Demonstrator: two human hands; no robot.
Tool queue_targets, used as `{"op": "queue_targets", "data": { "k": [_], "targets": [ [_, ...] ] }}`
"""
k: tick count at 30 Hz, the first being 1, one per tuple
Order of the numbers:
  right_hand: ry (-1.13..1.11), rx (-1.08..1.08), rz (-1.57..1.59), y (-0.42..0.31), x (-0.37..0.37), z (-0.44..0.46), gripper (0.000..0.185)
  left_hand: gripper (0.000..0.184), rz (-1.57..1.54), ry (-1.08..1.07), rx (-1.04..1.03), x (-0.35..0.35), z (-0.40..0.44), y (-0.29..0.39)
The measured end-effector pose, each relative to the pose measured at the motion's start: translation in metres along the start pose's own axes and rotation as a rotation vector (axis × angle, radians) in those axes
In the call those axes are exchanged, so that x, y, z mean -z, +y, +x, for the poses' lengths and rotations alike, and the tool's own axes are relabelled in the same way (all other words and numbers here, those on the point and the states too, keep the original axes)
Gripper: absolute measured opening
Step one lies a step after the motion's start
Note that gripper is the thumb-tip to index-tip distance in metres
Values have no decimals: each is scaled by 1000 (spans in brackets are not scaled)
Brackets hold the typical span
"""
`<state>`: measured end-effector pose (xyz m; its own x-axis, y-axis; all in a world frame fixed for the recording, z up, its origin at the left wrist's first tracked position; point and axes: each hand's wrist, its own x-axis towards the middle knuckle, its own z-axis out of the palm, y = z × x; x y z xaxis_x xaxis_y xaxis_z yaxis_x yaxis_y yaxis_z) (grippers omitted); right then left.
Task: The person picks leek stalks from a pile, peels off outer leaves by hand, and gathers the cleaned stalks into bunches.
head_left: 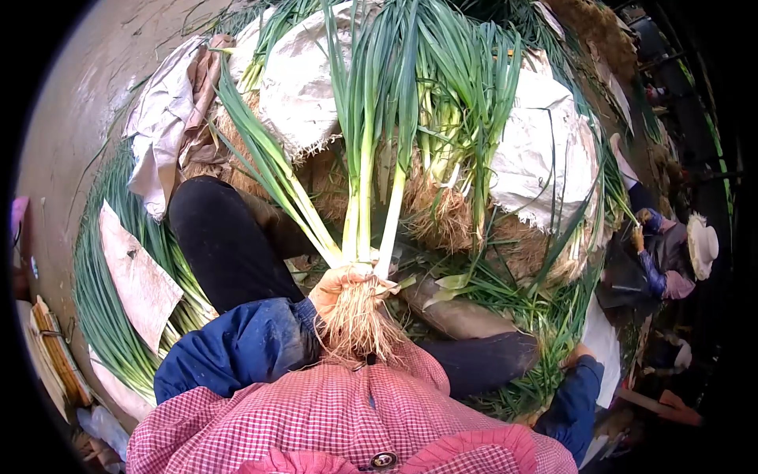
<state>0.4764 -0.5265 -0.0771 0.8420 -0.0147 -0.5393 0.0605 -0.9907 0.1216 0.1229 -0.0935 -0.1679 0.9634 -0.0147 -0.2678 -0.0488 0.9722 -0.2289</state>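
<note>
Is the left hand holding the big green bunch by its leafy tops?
No: the left hand grips the bunch low on its pale stalks, next to the stringy roots.

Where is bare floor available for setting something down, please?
Wet floor at upper left, bordered by the draped cloth and left leek pile, looks mostly bare. Crowded around the left hand: held bundle, white sacks, leafy trimmings.

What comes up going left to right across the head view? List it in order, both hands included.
Pile of leeks → left hand closed around rooted leeks → unheld leek bunch, roots downward → right hand → co-worker's pale hat
</note>
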Motion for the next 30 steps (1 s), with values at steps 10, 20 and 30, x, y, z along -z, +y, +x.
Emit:
{"op": "queue_targets", "data": {
  "k": [10,20,30],
  "targets": [
    [-676,939,1211,-360,-58,-82,84,61,180,-47,19,-52,-4,-17],
    [335,991,709,-373,-71,-16,19,52,242,-182,-13,-78,-40,-24],
    [104,849,468,-309,-67,-79,48,39,514,-200,-117,-128,-21,26]
  ]
}}
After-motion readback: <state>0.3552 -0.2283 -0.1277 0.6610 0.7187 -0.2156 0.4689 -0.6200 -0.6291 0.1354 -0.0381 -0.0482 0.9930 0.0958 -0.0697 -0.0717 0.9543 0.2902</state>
